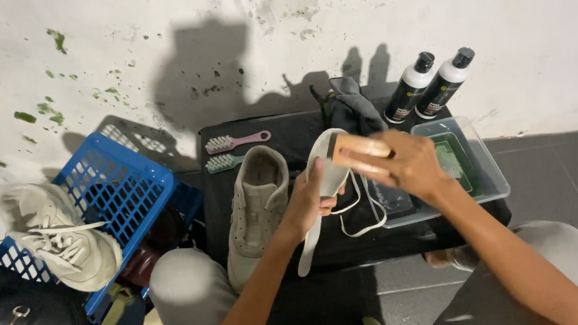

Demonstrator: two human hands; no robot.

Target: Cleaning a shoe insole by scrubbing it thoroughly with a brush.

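Against a stained white wall, a black mat (pixel 280 132) carries a clear tub (pixel 490 181) holding green liquid. Left hand (pixel 306 202) grips a white insole (pixel 325 180); right hand (pixel 406 163) clasps a wooden brush (pixel 356 147) against it. Nearby, a blue basket (pixel 119 189) holds shoes.

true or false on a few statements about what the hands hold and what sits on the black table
1. The right hand holds a wooden brush against a white insole. True.
2. The left hand grips a bottle. False: it holds the insole.
3. Two black bottles stand by the wall. True.
4. The beige sneaker on the table lies inside the blue basket. False: it lies beside the basket.
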